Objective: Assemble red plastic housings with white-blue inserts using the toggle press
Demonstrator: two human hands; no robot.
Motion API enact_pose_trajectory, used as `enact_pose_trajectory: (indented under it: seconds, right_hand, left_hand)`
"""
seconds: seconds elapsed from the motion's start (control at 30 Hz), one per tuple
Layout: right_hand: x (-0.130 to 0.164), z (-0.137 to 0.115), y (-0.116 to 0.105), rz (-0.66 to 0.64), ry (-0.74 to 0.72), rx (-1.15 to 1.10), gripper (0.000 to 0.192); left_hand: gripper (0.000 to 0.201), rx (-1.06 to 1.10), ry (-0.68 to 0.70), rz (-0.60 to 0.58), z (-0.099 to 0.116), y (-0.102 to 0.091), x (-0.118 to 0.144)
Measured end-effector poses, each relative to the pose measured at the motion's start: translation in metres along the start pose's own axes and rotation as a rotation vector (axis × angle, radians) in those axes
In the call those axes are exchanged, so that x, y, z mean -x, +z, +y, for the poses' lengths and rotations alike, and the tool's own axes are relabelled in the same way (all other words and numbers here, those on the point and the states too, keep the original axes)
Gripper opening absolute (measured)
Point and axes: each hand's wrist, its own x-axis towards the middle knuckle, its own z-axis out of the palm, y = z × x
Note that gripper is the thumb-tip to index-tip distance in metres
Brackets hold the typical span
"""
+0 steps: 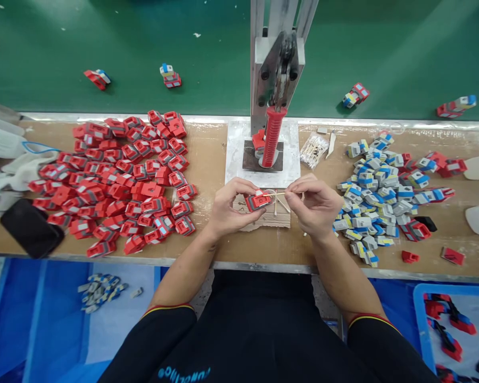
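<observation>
- Red plastic made up the small toy-like piece (258,201) in the left hand (236,208), held just in front of the person's body with a recessed face upward.
- The left hand's thumb and fingers were bent round the piece, gripping it by its sides.
- The right hand (316,205) was nearly closed, thumb and fingertips pinched on a thin stick (278,194) whose far end reached the piece; whether it touched, I couldn't tell.
- Beneath and between the hands lay a torn cardboard scrap (259,222), with a few loose swabs (275,206) on it.
- Straight beyond the hands stood a metal press (259,69), its red handle (273,138) hanging down over a pale base plate (235,154).
- Beyond the right hand, near the plate, was a bundle of cotton swabs (314,150).
- Left of the left hand spread a big heap of red-and-grey pieces (151,189); farther out, a dark phone (30,229).
- Right of the right hand sat a heap of grey, blue and yellow pieces (405,192).
- Well past both hands, four joined figures (171,80) were spaced along a green surface (215,53).
</observation>
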Motion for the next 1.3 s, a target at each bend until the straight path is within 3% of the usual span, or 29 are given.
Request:
enact_pose_trajectory:
  seconds: [0.13,0.37,0.43,0.6,0.77,0.83,1.03,1.3]
  right_hand:
    - [0.000,0.000,-0.001,0.003,-0.017,0.076,0.011]
    - [-0.007,-0.001,-0.013,-0.025,-0.019,-0.017,0.009]
    - [-0.011,0.002,-0.023,-0.117,0.006,0.056,0.009]
    - [-0.011,0.016,-0.028,-0.523,-0.046,0.344,0.012]
    - [-0.008,0.022,-0.022,-0.663,-0.080,0.417,0.017]
    - [-0.010,0.018,-0.024,-0.607,-0.054,0.357,0.015]
    - [-0.011,0.003,-0.022,-0.182,0.024,-0.006,0.013]
    - [-0.003,0.002,-0.004,-0.155,0.056,-0.158,0.010]
  left_hand:
    - [0.030,-0.008,-0.015,0.009,0.000,-0.001,0.000]
    - [0.031,0.001,-0.023,0.007,0.002,-0.003,-0.002]
    - [0.032,-0.003,-0.022,0.003,0.002,-0.004,-0.002]
    - [0.034,-0.015,0.015,0.031,-0.001,-0.005,-0.001]
    - [0.032,-0.040,-0.004,0.060,-0.005,-0.006,0.000]
    - [0.030,-0.040,-0.024,0.065,-0.005,-0.007,-0.001]
    - [0.027,-0.088,-0.043,0.021,-0.001,-0.007,-0.001]
    - [0.029,-0.116,-0.002,0.008,-0.001,-0.007,0.000]
